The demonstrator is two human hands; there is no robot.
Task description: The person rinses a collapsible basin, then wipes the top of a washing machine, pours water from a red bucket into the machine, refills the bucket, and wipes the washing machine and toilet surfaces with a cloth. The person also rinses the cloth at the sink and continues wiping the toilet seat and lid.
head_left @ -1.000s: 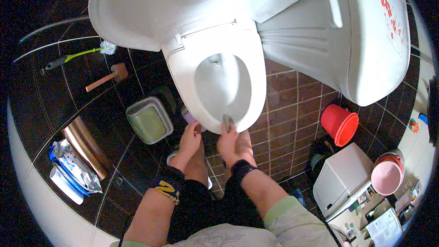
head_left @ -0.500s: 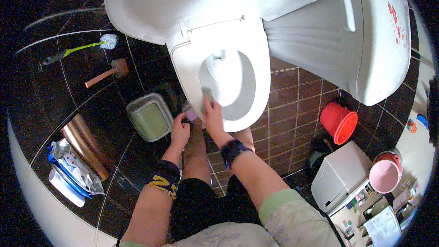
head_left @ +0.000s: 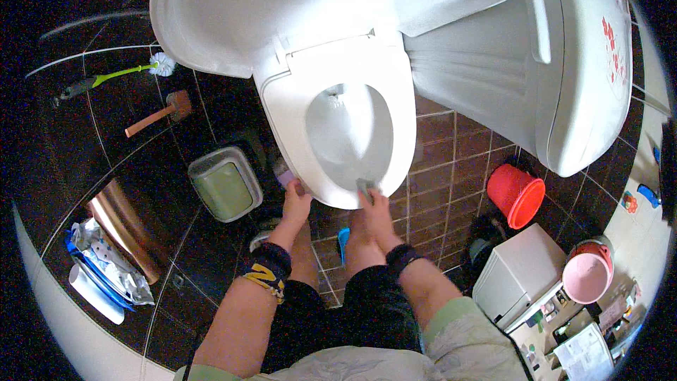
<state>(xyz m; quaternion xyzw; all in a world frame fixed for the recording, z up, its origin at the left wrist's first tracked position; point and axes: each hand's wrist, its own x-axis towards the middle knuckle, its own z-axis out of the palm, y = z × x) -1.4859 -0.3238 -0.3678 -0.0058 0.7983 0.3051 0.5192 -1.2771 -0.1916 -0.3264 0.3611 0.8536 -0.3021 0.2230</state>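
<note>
The white toilet (head_left: 282,123) stands before me with its lid raised and its seat lying down. My right hand (head_left: 377,215) grips a small grey-green pad (head_left: 364,187), pressed on the seat's front rim. Just left of the bowl's front, my left hand (head_left: 297,203) is closed at one end of a small purple and whitish thing (head_left: 285,175). Its kind is unclear, and the fingers cover part of it.
A square bin (head_left: 224,190) stands left of the toilet, near wall-hung brushes (head_left: 161,65). At the right are a large white washing machine (head_left: 486,85), a red bucket (head_left: 517,195) and a white cabinet (head_left: 518,268). A blue slipper (head_left: 343,243) lies by my feet.
My right hand has moved the pad from the seat's left inner edge to its front rim, toward me and rightward. My left hand has shifted slightly right.
</note>
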